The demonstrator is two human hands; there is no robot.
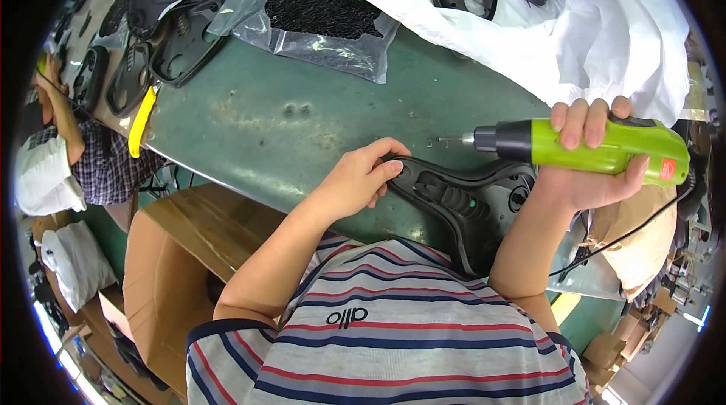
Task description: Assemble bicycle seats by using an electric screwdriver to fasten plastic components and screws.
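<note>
While left hand (355, 178) steadies black plastic part (461, 204), right hand (590, 155) grips green screwdriver (597, 146).

Worn dark green surface (257, 114), scuffed and scratched, with two small dents near its middle. White plastic sheeting (605, 34) is draped over the far right end. A clear plastic bag of small black parts (321, 15) lies at the far edge. Black moulded plastic frames (151, 27) are stacked at the far left, a yellow strip (141, 121) beside them. Brown cardboard box (181, 254) stands below the near edge. White cloth bundles (72, 261) sit at lower left. Light is even and bright.
</note>
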